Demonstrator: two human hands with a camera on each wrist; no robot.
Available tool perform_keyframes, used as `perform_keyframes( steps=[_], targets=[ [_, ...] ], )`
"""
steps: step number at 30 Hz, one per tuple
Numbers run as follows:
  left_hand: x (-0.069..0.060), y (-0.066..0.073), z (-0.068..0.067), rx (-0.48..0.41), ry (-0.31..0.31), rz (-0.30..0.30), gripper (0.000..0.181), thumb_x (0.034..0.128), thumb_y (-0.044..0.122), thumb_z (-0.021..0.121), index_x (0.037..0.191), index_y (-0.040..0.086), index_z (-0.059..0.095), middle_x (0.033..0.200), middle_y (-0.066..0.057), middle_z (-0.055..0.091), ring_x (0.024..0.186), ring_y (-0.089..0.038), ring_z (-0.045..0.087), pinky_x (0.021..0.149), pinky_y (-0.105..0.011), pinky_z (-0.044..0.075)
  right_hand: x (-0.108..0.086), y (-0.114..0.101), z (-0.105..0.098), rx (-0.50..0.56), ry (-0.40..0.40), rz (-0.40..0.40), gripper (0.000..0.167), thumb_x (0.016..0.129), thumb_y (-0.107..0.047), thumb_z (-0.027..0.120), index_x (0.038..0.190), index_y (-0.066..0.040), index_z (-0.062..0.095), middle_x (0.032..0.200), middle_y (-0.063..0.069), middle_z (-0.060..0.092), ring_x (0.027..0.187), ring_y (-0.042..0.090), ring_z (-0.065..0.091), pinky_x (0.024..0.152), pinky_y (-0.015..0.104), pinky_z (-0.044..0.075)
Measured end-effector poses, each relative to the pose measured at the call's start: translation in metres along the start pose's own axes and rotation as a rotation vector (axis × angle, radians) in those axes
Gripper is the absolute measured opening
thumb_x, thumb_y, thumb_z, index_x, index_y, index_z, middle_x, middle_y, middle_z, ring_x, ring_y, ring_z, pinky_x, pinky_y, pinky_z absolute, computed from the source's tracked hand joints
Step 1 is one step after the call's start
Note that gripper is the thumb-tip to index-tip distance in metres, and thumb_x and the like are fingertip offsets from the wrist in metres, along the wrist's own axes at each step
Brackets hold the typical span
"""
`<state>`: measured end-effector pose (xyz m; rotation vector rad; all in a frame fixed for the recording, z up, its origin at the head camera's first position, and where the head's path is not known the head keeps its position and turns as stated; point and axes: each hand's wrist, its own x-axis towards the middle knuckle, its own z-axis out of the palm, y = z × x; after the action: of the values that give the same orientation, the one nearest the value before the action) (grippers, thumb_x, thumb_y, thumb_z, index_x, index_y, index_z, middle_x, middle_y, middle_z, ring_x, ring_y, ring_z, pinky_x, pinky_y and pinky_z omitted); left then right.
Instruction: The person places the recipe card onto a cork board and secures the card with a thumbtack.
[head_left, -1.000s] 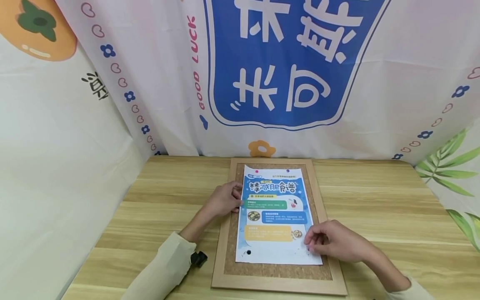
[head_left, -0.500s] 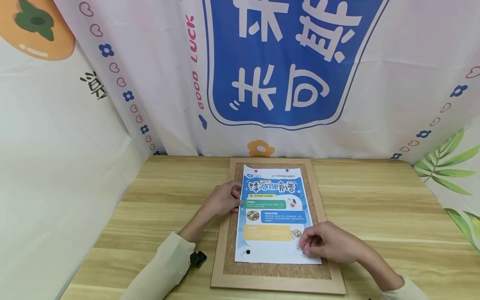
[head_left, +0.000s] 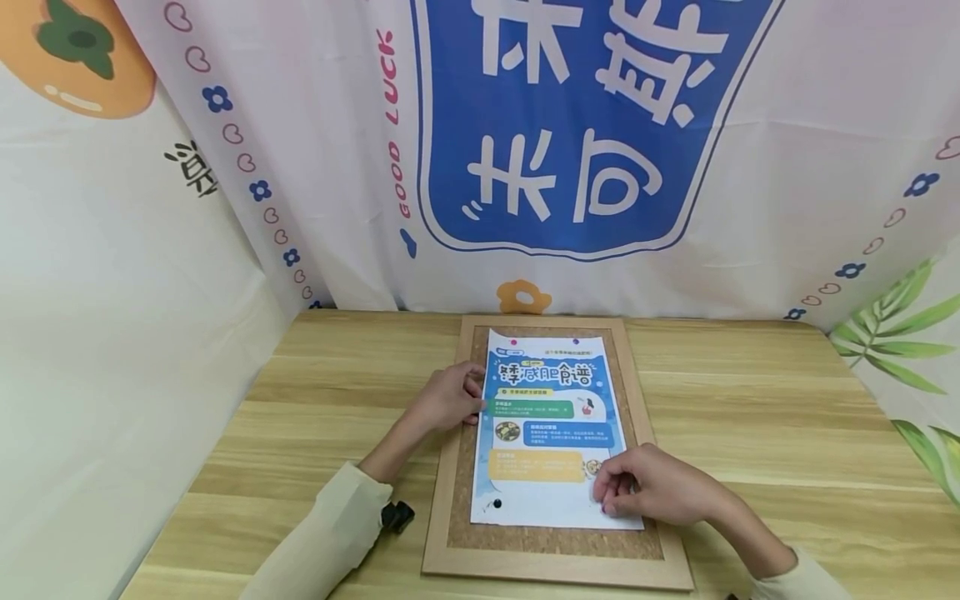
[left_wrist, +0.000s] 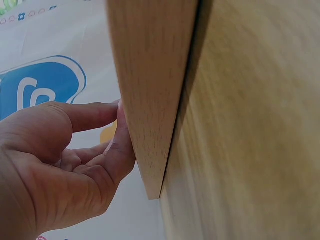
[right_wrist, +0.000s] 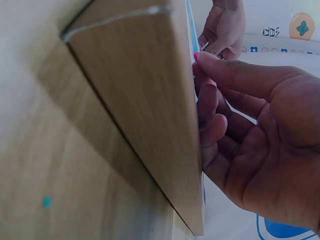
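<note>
A printed poster (head_left: 555, 515) with a blue heading lies on a cork board (head_left: 555, 542) in a light wooden frame. A pink pushpin (head_left: 513, 342) and a dark purple one (head_left: 576, 341) stand at its top corners, and a black pushpin (head_left: 497, 504) at the lower left. My left hand (head_left: 450, 395) pinches the poster's left edge between thumb and finger, just above the frame. Over the lower right corner, my right hand (head_left: 652, 485) pinches a pink pushpin (right_wrist: 196, 56) between thumb and forefinger. Its point is hidden, so contact with the poster cannot be told.
The board lies on a wood-grain table (head_left: 315, 417), near its back edge. Behind hangs a white printed curtain (head_left: 337, 208) with a blue panel. A black clip-like object (head_left: 397, 517) sits at the left sleeve's cuff.
My right hand has moved slightly left from the poster's right edge, further over its lower right corner. The left hand, poster and board stay in place.
</note>
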<state>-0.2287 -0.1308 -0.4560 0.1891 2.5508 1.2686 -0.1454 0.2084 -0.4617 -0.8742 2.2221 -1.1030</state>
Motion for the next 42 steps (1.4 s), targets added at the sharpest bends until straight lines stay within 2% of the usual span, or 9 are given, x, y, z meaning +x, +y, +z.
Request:
perform_keyframes(
  steps=[10, 18, 36, 42],
  targets=[
    [-0.001, 0.002, 0.0, 0.008, 0.002, 0.006, 0.048, 0.0972, -0.002, 0.074, 0.143, -0.001, 0.059, 0.098, -0.012, 0.07, 0.07, -0.017, 0.07, 0.061, -0.027, 0.063, 0.007, -0.004, 0.0, -0.017, -0.011, 0.028, 0.003, 0.096, -0.012, 0.08, 0.094, -0.012, 0.078, 0.084, -0.011, 0.071, 0.074, -0.001, 0.061, 0.067, 0.02, 0.058],
    [0.001, 0.001, 0.001, 0.008, 0.001, 0.013, 0.049, 0.0972, -0.002, 0.074, 0.144, -0.001, 0.059, 0.098, -0.012, 0.07, 0.069, -0.017, 0.071, 0.061, -0.026, 0.063, 0.013, -0.011, -0.001, 0.006, -0.02, 0.113, 0.006, 0.09, -0.002, 0.081, 0.09, -0.007, 0.078, 0.08, -0.005, 0.072, 0.071, 0.005, 0.062, 0.064, 0.02, 0.056],
    [0.001, -0.002, 0.001, 0.003, 0.004, 0.01, 0.048, 0.0969, -0.002, 0.074, 0.143, -0.002, 0.059, 0.096, -0.012, 0.071, 0.068, -0.016, 0.07, 0.061, -0.026, 0.063, 0.019, -0.017, 0.005, -0.075, 0.077, 0.193, 0.021, 0.08, 0.005, 0.086, 0.078, -0.014, 0.077, 0.07, -0.006, 0.068, 0.064, 0.008, 0.06, 0.057, 0.02, 0.051],
    [0.001, -0.002, 0.001, -0.007, 0.004, 0.009, 0.049, 0.097, -0.002, 0.074, 0.143, -0.002, 0.059, 0.097, -0.012, 0.071, 0.068, -0.016, 0.07, 0.061, -0.027, 0.064, 0.018, -0.01, 0.0, -0.076, 0.072, 0.148, 0.018, 0.08, 0.001, 0.087, 0.08, -0.016, 0.078, 0.073, -0.008, 0.071, 0.065, 0.006, 0.063, 0.059, 0.021, 0.056]
  ],
)
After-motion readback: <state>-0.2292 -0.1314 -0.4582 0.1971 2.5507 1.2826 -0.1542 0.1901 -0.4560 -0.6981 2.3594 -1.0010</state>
